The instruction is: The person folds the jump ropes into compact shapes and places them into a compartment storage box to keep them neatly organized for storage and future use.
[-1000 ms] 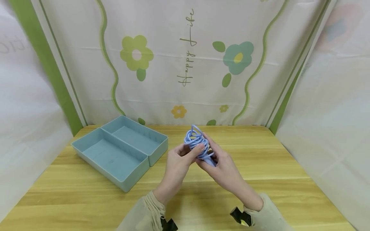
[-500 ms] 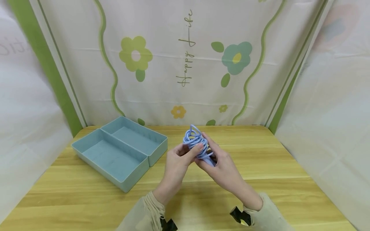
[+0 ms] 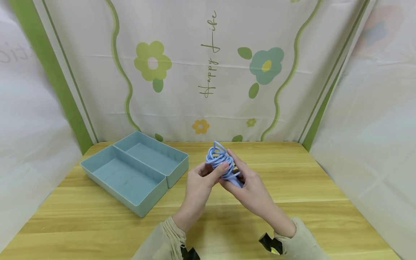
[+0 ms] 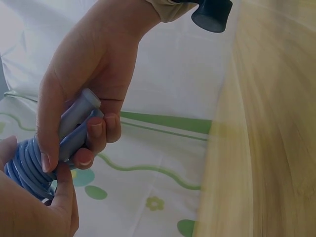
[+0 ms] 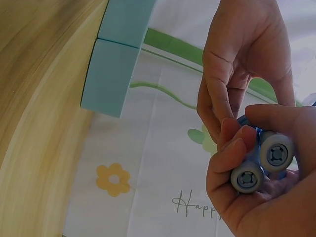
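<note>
A light blue jump rope (image 3: 218,156), its cord wound in a bundle round its handles, is held between both hands above the table, in the middle of the head view. My left hand (image 3: 199,185) pinches the wound cord, thumb lying across the coils. My right hand (image 3: 254,188) grips the two handles (image 4: 78,118) side by side, as the left wrist view shows. In the right wrist view the round handle ends (image 5: 275,154) point toward the camera, with the right fingers curled round them. A small cord loop sticks up from the top of the bundle.
Two blue-grey rectangular trays (image 3: 143,206) stand side by side to the left on the wooden table (image 3: 312,224). White cloth with printed flowers (image 3: 182,90) hangs behind the table and along both sides.
Both hands and the jump rope hold almost the same place, with only a very slight shift to the left about half a second ago. The grips are the same.
</note>
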`<state>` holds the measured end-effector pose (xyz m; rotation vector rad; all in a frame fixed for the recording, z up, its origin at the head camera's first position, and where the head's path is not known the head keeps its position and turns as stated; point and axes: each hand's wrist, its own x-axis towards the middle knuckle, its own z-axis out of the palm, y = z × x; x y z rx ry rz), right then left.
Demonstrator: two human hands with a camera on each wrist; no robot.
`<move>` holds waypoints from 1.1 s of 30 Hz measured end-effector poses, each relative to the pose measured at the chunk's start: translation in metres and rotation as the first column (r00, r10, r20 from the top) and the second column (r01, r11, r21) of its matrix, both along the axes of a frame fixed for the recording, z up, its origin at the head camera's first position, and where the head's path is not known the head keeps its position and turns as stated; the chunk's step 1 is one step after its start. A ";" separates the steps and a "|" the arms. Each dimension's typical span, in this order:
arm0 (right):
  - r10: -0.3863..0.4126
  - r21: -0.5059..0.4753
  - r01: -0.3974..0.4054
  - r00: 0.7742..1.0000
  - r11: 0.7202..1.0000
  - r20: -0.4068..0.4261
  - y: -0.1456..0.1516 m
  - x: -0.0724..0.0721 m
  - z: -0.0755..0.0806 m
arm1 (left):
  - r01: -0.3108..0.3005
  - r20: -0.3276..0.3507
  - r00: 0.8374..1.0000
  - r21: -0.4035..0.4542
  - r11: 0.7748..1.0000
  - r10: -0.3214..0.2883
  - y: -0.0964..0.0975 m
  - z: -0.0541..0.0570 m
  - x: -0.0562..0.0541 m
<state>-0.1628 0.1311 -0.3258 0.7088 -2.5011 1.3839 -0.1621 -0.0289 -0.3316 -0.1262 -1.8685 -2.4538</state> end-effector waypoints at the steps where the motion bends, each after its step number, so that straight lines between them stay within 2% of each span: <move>1: 0.000 0.000 0.000 1.000 1.000 0.001 0.000 0.000 0.000 | -0.002 0.001 1.000 -0.001 1.000 0.002 0.000 0.000 0.000; 12: 0.002 0.020 -0.002 1.000 1.000 -0.015 0.000 -0.001 0.001 | -0.022 0.005 1.000 0.015 1.000 0.022 0.001 -0.001 -0.002; 19: 0.006 0.027 -0.007 1.000 1.000 0.030 0.000 0.001 0.003 | -0.023 0.021 1.000 0.060 0.998 0.022 0.001 0.000 -0.002; 24: -0.012 0.046 0.009 0.998 0.999 0.064 0.001 0.001 0.004 | -0.018 0.026 1.000 0.063 0.998 0.016 0.000 0.000 -0.003; 33: 0.003 0.038 -0.007 0.994 0.999 0.111 -0.001 0.003 0.005 | -0.012 0.008 1.000 0.070 0.997 0.011 -0.003 0.000 -0.003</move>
